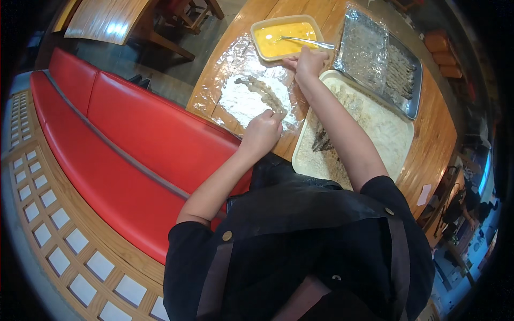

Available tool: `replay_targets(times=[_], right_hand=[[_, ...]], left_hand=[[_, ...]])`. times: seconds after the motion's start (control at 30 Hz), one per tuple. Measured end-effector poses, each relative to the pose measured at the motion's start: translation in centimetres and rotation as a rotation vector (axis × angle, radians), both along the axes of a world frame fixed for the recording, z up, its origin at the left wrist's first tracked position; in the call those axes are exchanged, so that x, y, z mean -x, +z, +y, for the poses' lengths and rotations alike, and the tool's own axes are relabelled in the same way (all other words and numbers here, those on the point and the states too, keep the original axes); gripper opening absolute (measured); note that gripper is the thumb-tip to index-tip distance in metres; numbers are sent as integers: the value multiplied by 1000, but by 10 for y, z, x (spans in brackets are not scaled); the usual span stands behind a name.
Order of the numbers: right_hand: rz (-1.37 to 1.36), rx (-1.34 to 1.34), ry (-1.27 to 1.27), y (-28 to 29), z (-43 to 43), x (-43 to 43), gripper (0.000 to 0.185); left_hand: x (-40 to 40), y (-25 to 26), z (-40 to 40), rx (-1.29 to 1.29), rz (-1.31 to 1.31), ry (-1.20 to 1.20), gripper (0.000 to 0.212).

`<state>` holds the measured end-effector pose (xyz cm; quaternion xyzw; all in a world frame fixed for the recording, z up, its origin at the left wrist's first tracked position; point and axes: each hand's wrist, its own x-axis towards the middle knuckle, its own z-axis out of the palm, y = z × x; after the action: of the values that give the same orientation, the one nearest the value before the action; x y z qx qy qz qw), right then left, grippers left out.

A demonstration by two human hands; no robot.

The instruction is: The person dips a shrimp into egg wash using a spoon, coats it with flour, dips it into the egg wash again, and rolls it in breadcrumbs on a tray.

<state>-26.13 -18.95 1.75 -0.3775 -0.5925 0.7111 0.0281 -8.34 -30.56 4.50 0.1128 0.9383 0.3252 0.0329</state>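
Observation:
Several peeled shrimp (263,91) lie in a strip across a bed of white flour (233,98), which is spread on plastic film (231,60). At the near end of this strip, my left hand (263,132) pinches the end of one shrimp, its fingertips partly hidden by the fist. My right hand (309,66) is at the near right corner of a plastic container (259,46) of beaten egg (277,34). Its fingers touch the rim, close below the handle of a metal spoon (309,41) that rests in the egg; their exact hold is unclear.
Under my right forearm sits a cream tray (389,132) of breadcrumbs with coated shrimp (321,140). Behind it, a metal tray (417,80) holds rows of shrimp, partly under film (361,44). A red bench (160,116) runs along the left. People are in the right background.

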Motion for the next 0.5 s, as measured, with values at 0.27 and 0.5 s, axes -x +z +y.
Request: replay_targets(times=[0.27, 0.5], right_hand=[[-64, -133, 847, 53, 52, -45, 16], [828, -1304, 607, 23, 84, 8, 23]], left_hand=[[46, 59, -33, -141, -92, 90, 15], [67, 151, -39, -46, -98, 91, 14]])
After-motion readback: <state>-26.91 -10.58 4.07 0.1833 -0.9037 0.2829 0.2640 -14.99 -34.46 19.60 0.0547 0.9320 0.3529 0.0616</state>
